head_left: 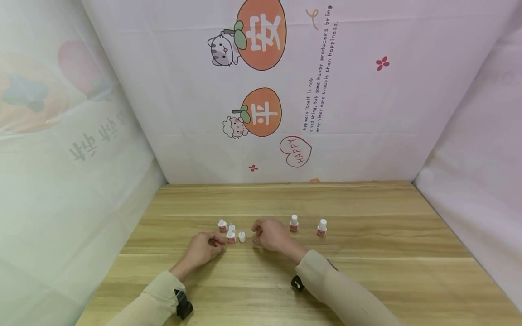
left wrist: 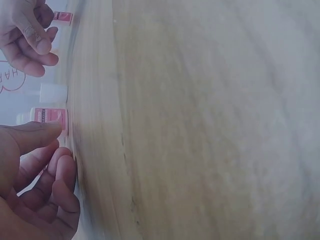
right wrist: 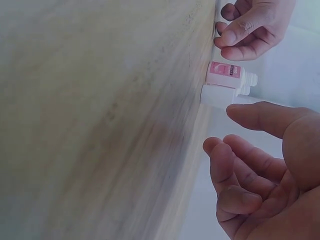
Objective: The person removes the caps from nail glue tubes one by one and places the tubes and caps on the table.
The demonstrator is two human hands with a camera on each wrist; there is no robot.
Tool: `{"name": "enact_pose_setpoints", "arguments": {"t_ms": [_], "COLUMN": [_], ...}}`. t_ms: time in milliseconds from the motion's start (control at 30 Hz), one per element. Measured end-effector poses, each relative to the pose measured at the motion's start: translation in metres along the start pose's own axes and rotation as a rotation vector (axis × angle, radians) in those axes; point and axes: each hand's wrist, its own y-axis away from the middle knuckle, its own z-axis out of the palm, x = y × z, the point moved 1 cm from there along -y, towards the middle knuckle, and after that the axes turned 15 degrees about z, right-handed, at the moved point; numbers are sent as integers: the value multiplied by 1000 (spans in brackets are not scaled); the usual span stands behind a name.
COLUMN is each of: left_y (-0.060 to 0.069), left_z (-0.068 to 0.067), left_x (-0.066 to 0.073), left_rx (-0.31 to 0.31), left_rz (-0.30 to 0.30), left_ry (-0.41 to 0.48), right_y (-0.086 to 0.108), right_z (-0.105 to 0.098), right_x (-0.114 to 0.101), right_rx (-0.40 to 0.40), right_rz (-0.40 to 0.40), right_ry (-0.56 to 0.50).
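Observation:
A small white bottle with a pink label (head_left: 231, 237) stands uncapped near the middle of the table. Just left of it, my left hand (head_left: 201, 249) has loosely bent fingers and holds nothing; a narrow gap separates fingertips and bottle in the right wrist view. Close behind are another small bottle (head_left: 222, 227) and a white piece with a thin tip (head_left: 232, 227), partly hidden. A white cap (head_left: 242, 237) stands to the front bottle's right. Beyond that cap is my right hand (head_left: 272, 234), thumb and fingers apart, nothing between them.
Two capped bottles with pink labels stand farther right: one (head_left: 294, 224) just past my right hand, the other (head_left: 321, 228) beyond it. Printed white cloth (head_left: 346, 90) walls in the back and sides of the wooden table (head_left: 244, 290).

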Motion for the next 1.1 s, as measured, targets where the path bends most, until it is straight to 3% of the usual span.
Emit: {"name": "enact_pose_setpoints", "arguments": {"t_ms": [533,900,1100], "left_y": [3,5,5], "left_z": [9,22,28], "left_x": [10,17,23], "left_rx": [-11,-40,-47], "left_rz": [41,72,120], "left_ry": [41,70,65], "right_y": [10,19,21], "right_z": [-8,-11,-12], "right_x": [18,26,29], "right_rx": [12,39,66], "right_rz": [-27,-37,-42], "right_ry": [-27,-67,-74]}}
